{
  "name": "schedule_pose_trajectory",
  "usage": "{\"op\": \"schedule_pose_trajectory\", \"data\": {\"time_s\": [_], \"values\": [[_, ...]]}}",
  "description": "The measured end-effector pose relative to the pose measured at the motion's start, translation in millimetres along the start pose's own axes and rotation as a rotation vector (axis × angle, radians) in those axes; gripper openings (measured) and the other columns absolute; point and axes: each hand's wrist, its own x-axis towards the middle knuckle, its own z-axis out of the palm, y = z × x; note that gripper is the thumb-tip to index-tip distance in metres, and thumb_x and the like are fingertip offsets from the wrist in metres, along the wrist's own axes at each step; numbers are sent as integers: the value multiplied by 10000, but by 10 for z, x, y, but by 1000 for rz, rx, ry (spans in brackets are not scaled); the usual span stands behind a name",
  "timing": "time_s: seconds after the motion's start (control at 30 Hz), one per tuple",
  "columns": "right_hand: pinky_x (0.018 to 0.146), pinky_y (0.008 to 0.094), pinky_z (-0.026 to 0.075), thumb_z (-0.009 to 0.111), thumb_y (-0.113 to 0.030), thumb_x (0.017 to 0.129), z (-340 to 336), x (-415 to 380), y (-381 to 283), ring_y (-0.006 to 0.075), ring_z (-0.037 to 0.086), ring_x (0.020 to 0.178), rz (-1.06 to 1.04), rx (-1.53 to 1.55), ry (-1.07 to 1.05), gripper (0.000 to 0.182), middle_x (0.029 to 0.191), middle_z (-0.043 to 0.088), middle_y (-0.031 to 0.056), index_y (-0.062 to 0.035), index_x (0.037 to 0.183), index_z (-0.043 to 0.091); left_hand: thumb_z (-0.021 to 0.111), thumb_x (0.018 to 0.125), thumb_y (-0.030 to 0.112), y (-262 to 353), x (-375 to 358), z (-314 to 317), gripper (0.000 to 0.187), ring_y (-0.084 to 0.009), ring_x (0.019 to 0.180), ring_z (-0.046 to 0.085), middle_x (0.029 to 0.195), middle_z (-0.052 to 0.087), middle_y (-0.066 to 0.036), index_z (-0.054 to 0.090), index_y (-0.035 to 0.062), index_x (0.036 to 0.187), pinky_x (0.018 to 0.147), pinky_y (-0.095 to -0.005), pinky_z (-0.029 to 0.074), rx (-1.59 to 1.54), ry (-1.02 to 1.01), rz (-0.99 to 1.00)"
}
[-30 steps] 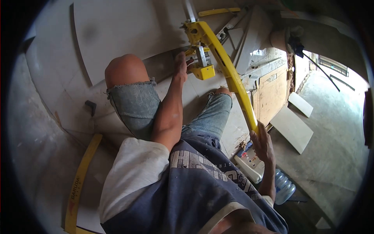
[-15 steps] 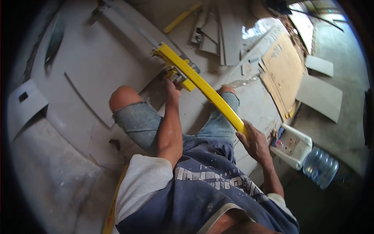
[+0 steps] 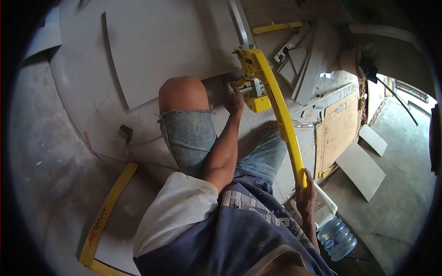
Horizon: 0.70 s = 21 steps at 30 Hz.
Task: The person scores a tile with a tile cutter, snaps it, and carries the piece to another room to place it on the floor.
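Note:
A yellow tile cutter (image 3: 278,101) with a long lever handle and a metal rail stands over a large light-grey tile (image 3: 170,41). My right hand (image 3: 306,195) is wrapped round the far end of its handle. Beside the cutter's head, my left hand (image 3: 234,99) is closed at the small yellow fittings; its fingertips are partly hidden. Below the lever sits a yellow block (image 3: 258,104) on the cutter. My bare knee (image 3: 184,94) is at the near edge of the tile.
Tile offcuts (image 3: 311,64) and a yellow strip (image 3: 276,28) lie beyond the cutter. A cardboard sheet (image 3: 338,131), loose tiles (image 3: 361,170), a white plastic stool (image 3: 326,207) and a water bottle (image 3: 337,239) are at right. A yellow-edged tile box (image 3: 107,207) lies at left.
The view has swung, so the cutter and its handle appear further right and more upright. Both hands stay at the tile cutter. More of the yellow-edged box shows at left.

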Motion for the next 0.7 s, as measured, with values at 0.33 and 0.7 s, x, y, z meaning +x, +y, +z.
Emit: {"op": "schedule_pose_trajectory", "data": {"time_s": [0.33, 0.7], "values": [[957, 464, 467, 577, -121, 929, 430, -49, 392, 410, 588, 1148, 8, -42, -65, 553, 1263, 577, 279, -18, 1437, 383, 482, 993, 347, -110, 88, 76, 285, -387, 944, 640, 989, 666, -174, 630, 127, 1096, 797, -481, 506, 6, 49, 28], [896, 463, 480, 513, -202, 974, 599, -60, 421, 420, 611, 1048, -51, -24, -31, 506, 1189, 598, 273, -13, 1424, 378, 488, 986, 306, -34, 143, 5, 251, -400, 944, 641, 1001, 669, -193, 635, 123, 1075, 779, -494, 505, -59, -25, -62]]}}
